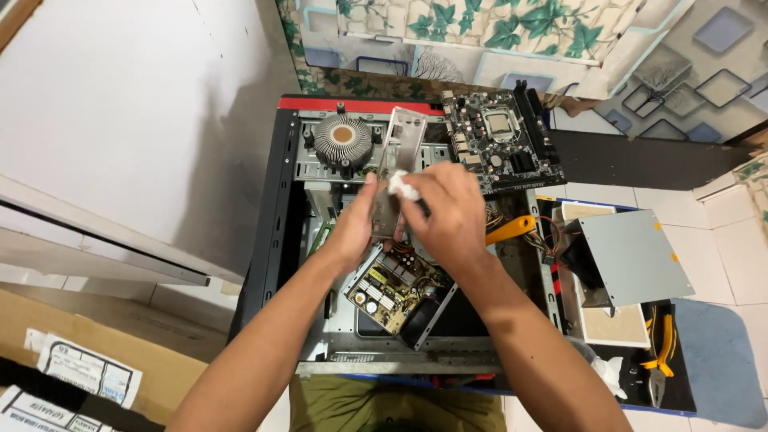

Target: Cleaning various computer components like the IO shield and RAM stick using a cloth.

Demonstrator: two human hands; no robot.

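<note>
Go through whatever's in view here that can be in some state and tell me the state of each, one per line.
Left hand: gripping the metal plate, held upright.
Right hand: pressing a white wipe on the plate.
Computer case: open, lying flat.
Motherboard: removed, resting on the case edge.
Power supply cover: off, set aside.
Pliers: lying unused.
</note>
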